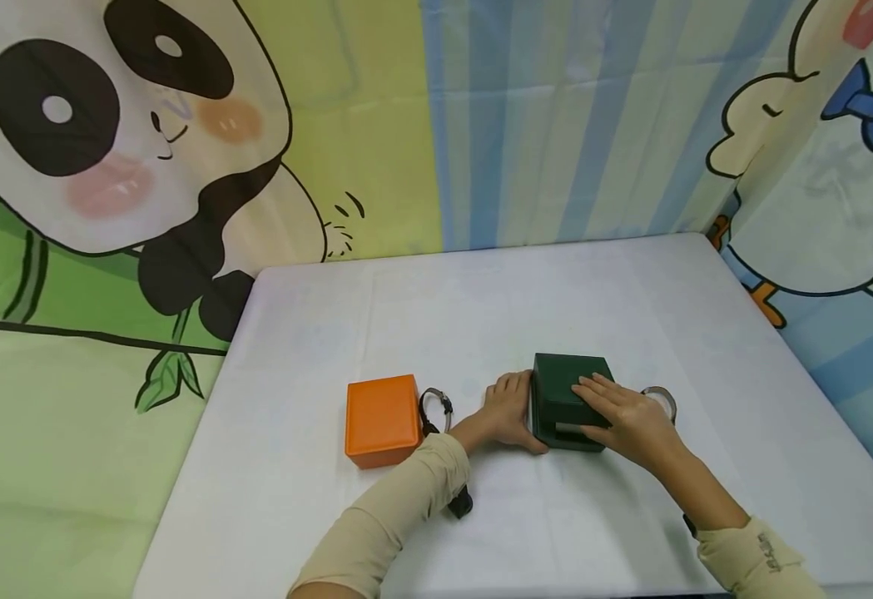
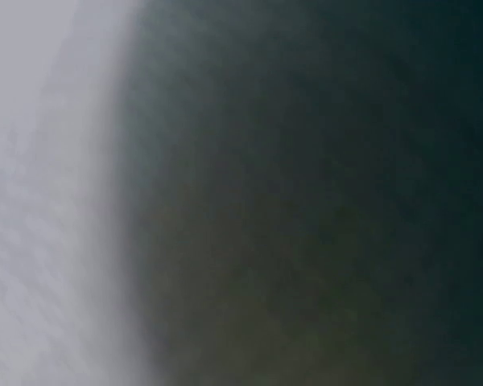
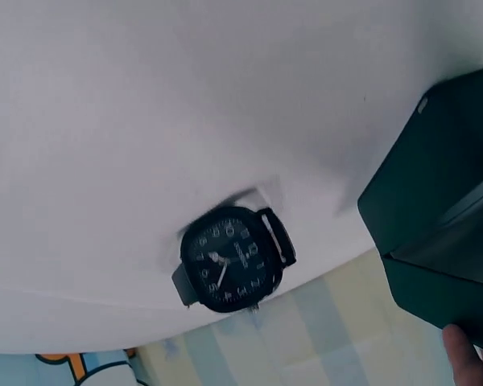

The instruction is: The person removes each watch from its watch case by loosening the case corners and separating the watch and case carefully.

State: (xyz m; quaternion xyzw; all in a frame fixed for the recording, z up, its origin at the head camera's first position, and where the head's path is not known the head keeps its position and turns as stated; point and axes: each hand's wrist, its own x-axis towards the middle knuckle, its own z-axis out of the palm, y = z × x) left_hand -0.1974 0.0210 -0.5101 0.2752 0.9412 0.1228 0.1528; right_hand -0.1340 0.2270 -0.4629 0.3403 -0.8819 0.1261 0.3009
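A dark green box (image 1: 567,378) with a hinged lid stands partly open at the right of centre. My left hand (image 1: 507,408) holds its left side, thumb at the front corner. On the lid lie the fingers of my right hand (image 1: 627,416), with the thumb lower, by the front gap. In the right wrist view the box (image 3: 427,173) gapes, showing a greyish inside, and fingertips (image 3: 464,358) touch its outer edge. A black square-faced wristwatch (image 3: 229,261) sits on the table beside it. Dark blur fills most of the left wrist view.
An orange box (image 1: 384,416), its lid down, stands left of my left forearm. Next to it is a dark strap loop (image 1: 439,399), partly hidden by that arm. The white-covered table (image 1: 466,308) meets a cartoon-printed cloth (image 1: 376,125) behind.
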